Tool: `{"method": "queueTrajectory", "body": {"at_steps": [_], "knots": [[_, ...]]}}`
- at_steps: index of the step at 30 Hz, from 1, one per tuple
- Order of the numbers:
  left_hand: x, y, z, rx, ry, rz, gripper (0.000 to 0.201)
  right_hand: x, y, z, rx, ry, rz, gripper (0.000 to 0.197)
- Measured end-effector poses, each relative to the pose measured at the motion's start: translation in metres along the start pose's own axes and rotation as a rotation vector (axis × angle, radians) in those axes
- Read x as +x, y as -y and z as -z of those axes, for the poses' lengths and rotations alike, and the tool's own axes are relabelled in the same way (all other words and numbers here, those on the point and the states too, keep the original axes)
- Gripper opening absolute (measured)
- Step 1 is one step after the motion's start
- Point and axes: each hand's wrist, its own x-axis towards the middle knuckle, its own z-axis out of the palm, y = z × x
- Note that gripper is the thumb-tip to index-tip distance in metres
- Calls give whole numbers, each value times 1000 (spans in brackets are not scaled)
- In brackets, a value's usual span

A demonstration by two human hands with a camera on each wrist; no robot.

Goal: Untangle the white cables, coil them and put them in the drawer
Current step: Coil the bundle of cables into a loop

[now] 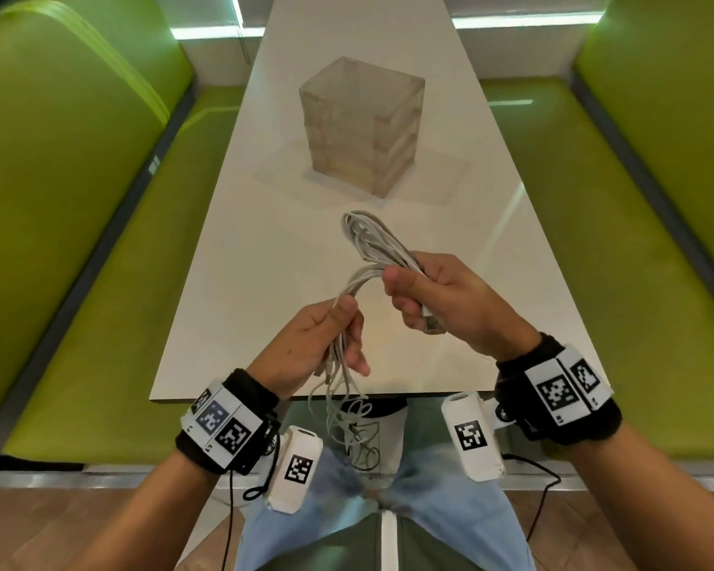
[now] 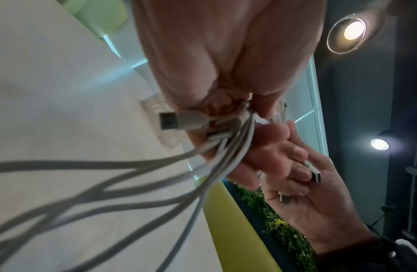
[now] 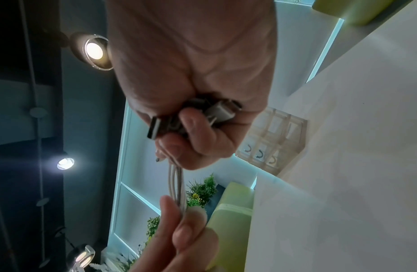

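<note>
- Closest to the camera, loose tails of the white cables (image 1: 349, 422) dangle below the near edge of the table (image 1: 240, 282), hanging in a messy snarl over the person's lap.
- The left hand (image 1: 322, 348) is up over the near edge, palm turned inward, thumb and fingers pinching a bunch of strands. The left wrist view shows a USB plug (image 2: 177, 120) poking out sideways from that grip.
- From there the cables arc up and over to the right hand (image 1: 442, 298), which sits a bit farther in and higher, fist curled tight around the bundle. A couple of plug ends stick out of the bottom of the fist, seen clearly in the right wrist view (image 3: 154, 130).
- A folded loop of cable pokes out past the right hand's knuckles, pointing toward the table's middle, up in the air and not touching the tabletop.
- Further back, at the middle of the table, stands a clear drawer unit (image 1: 361, 125), all drawers look shut.
- Green seats (image 1: 79, 199) run along both long sides.
</note>
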Motion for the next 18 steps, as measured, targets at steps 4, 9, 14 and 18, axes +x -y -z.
{"method": "queueTrajectory", "body": {"at_steps": [4,9,14,18], "knots": [[3,-4,-7,-161,-159,-69,35,0,-7,-6,-3,-26,29,23],[12,-7,-16,-441,-403,-174,25,10,-23,-24,-487,14,95,16],[12,-22,-18,-663,-399,-129,16,14,-30,-42,-711,36,33,26],[10,-26,-20,-754,-387,-64,18,15,-22,-44,-675,201,9,30]]}}
